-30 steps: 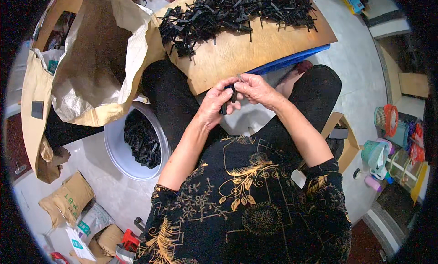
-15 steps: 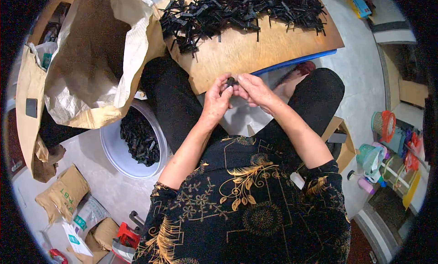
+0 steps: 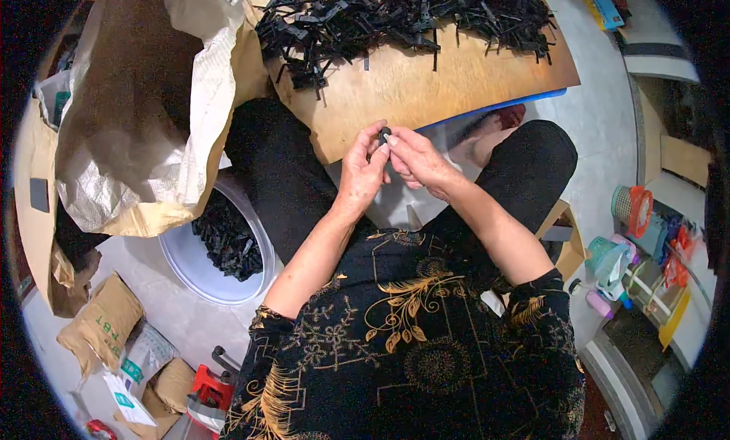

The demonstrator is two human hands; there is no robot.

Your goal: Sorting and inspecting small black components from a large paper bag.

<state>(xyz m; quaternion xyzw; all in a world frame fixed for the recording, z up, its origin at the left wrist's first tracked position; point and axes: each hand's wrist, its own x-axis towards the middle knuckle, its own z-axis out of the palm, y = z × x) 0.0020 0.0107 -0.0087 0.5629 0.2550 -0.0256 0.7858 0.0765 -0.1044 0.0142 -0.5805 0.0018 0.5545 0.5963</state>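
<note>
Between my two hands is a small black plastic part (image 3: 385, 134), raised just off the near edge of the wooden board (image 3: 426, 83). My left hand (image 3: 363, 163) pinches it from the left, fingers closed. From the other side my right hand (image 3: 420, 160) presses thumb and fingertips against the same part. Its exact shape is mostly covered by my fingers. A heap of black plastic pieces (image 3: 411, 18) with thin stems lies across the far half of the board.
Left of my knee stands a white tub (image 3: 217, 288) with black parts inside. A large open paper sack (image 3: 205, 98) leans above it. Packed brown bags (image 3: 106, 318) lie at the lower left. A cardboard box (image 3: 572, 250) is by my right leg; baskets and plastic items are farther right.
My right hand's fingers have shifted round the black part, with thumb and fingertips now at its top. The view has moved slightly. My left hand keeps its grip.
</note>
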